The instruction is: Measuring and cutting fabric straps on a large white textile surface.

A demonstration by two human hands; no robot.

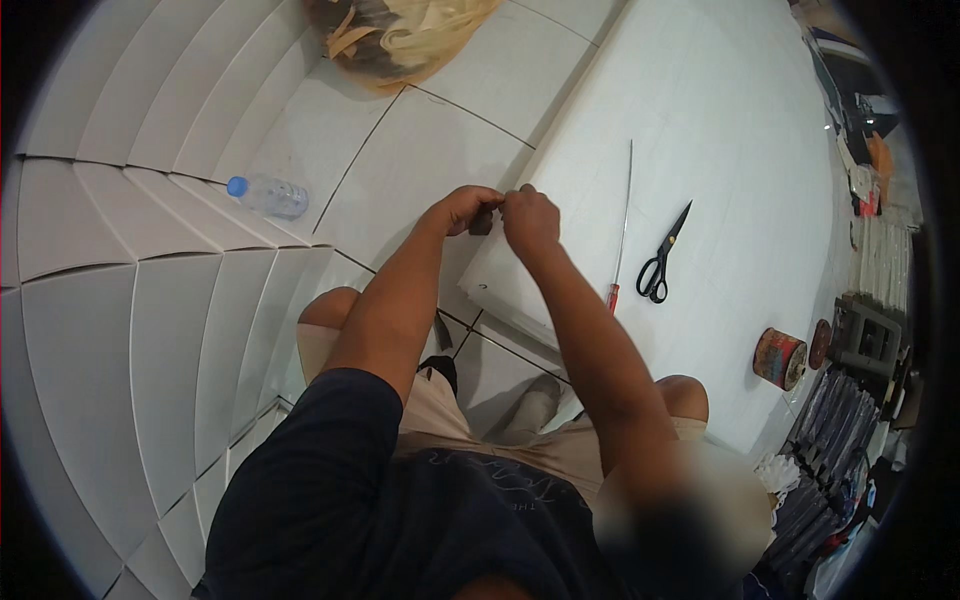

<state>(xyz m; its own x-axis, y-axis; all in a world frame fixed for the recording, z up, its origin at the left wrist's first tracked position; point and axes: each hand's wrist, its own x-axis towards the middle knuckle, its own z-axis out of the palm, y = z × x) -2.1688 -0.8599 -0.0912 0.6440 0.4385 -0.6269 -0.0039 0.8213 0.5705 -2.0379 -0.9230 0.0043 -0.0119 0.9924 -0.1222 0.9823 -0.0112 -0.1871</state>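
Over the near left edge of a long white slab (585, 215), my two hands meet fingertip to fingertip. The fingers of my left hand (468, 210) are closed in a pinch, with a dark patch beneath them that I cannot identify. My right hand (532, 218) is closed too, knuckles up, its fingertips touching the left ones. Whatever lies between them is too small or hidden. To the right of my right hand, on the slab, lie a long thin metal rod with a red handle (613, 297) and a pair of black scissors (655, 277), blades pointing away.
A rusty tin (779, 359) rests on its side at the slab's right, beside a round reddish lid (820, 343). Dark bundled items (845, 425) crowd the right edge. White curved panels (190, 310) stack at left, near a plastic bottle (275, 196). A yellowish bag (400, 40) sits on the tiled floor.
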